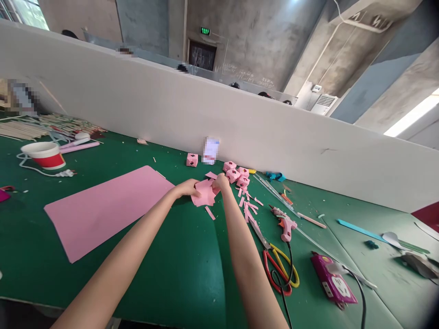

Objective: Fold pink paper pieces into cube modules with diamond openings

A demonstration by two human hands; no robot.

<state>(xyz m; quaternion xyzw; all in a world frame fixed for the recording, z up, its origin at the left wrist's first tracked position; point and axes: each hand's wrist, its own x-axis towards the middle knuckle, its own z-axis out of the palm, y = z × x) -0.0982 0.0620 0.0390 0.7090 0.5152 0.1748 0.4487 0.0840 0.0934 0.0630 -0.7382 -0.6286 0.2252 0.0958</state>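
Observation:
My left hand [190, 188] grips the left side of a small cut piece of pink paper [205, 193], thumb on top. At the paper's right edge, my right hand [220, 182] is closed on it with bent fingers. Several folded pink paper boxes [232, 175] with dark diamond openings sit just beyond my right hand, and another pink box [192, 159] stands apart to the left. Pink paper strips [247, 205] lie scattered right of my hands. A large pink sheet [109, 212] lies flat on the left.
Scissors [265, 244] with red and yellow handles and a pink glue gun [286, 225] lie on the green table [178, 269] at right, near a purple power box [334, 278]. A paper cup [44, 155] stands at left. A white partition [154, 109] borders the back.

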